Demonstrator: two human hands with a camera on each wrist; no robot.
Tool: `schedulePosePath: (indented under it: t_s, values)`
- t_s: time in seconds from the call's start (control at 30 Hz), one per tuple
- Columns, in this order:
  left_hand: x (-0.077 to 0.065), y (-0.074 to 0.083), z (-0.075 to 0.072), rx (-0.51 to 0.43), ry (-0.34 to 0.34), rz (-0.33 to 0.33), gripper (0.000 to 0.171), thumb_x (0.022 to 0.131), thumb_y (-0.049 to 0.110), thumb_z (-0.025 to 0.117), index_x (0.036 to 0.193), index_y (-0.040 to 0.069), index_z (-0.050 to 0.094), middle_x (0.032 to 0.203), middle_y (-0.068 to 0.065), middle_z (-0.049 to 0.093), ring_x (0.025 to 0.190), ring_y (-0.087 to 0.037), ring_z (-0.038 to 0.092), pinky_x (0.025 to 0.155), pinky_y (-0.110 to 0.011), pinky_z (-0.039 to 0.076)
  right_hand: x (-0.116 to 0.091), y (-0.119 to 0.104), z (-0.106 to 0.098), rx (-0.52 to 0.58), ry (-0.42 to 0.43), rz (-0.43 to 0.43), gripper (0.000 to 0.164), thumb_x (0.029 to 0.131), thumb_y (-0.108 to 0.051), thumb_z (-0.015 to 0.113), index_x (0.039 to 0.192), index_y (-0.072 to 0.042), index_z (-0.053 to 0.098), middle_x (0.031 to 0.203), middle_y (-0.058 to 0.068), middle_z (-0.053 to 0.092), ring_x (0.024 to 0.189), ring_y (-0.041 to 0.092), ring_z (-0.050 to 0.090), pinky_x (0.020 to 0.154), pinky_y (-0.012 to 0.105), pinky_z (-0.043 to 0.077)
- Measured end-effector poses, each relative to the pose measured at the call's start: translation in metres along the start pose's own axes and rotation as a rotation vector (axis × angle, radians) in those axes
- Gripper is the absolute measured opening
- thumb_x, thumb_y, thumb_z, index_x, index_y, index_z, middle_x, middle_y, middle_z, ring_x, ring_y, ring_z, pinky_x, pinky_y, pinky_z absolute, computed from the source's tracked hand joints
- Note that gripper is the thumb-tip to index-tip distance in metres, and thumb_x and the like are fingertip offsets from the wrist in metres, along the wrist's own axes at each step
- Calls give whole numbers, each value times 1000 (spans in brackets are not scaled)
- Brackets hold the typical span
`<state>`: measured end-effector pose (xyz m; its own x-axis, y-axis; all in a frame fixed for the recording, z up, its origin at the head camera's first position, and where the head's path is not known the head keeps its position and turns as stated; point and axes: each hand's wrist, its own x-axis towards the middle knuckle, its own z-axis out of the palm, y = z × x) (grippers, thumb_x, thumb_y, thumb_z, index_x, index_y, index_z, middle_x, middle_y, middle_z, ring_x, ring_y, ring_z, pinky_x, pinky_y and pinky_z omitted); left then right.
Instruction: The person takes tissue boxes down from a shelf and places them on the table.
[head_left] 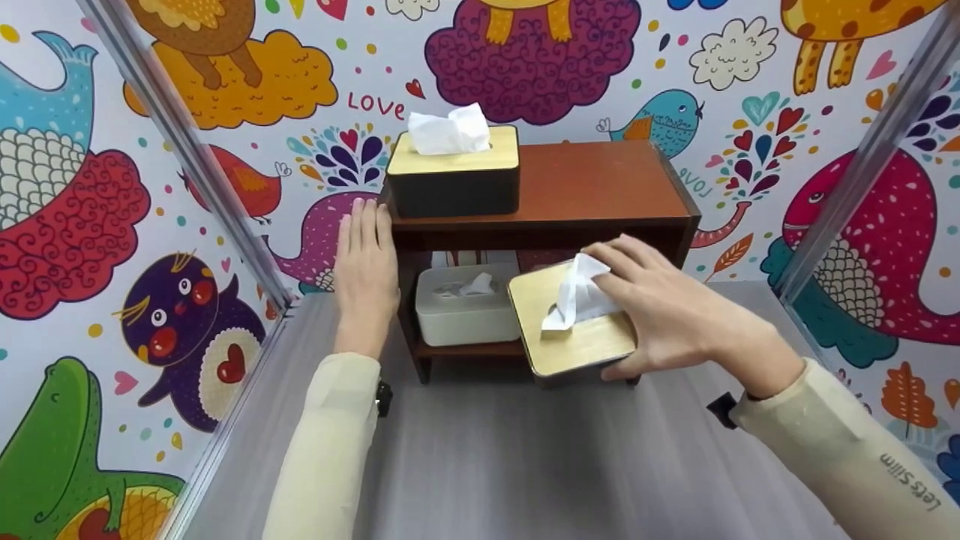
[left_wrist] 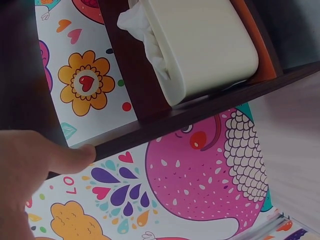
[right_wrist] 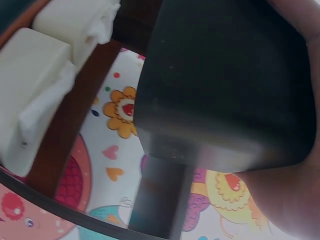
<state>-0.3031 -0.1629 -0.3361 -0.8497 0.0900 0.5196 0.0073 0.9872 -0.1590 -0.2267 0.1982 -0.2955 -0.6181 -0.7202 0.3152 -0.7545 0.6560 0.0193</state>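
Note:
My right hand (head_left: 667, 307) grips a square black tissue box (head_left: 532, 322) with a light wood lid and a white tissue sticking out. The box is held tilted in front of the shelf unit (head_left: 600, 184). In the right wrist view its black body (right_wrist: 225, 85) fills the middle, with fingers round its side. My left hand (head_left: 367, 262) rests with straight fingers against the shelf's left side; in the left wrist view the thumb (left_wrist: 75, 157) lies on the shelf's dark edge. A longer black tissue box (head_left: 454, 191) with a wood lid stands on top, at the left.
On the lower shelf sits a white tissue box (head_left: 469, 307); the right wrist view shows a second white tissue box (right_wrist: 32, 95) beside it. Cartoon-patterned walls (head_left: 360, 45) with metal posts (head_left: 187, 150) enclose the unit. Grey floor (head_left: 480, 465) lies in front.

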Motion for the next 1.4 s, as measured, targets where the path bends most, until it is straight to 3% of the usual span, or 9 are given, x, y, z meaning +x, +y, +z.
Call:
schedulePosePath:
  t_s: [0.53,0.8,1.4]
  values:
    - [0,1,-1,4,-3,4,98,73,8,78,151,-1,21,160,-20,24,152,-32,14,126,-40,10,-38,5,67,29,-140,69,98,57,-67,80,133,-11,54,149,13,42,136,35,35,111,54,37]
    - [-1,-1,3,-19,55,11,91,74,4,76,150,-2,25,158,-20,29,151,-32,18,126,-40,14,-61,14,99,62,-141,64,98,54,-64,83,130,-8,55,145,19,44,133,39,38,107,56,39]
    - [0,0,1,14,23,8,95,74,7,77,151,-2,22,159,-20,25,152,-31,15,126,-40,12,-121,42,150,188,-200,241,99,53,-57,85,132,-6,54,146,24,41,135,47,34,104,63,39]
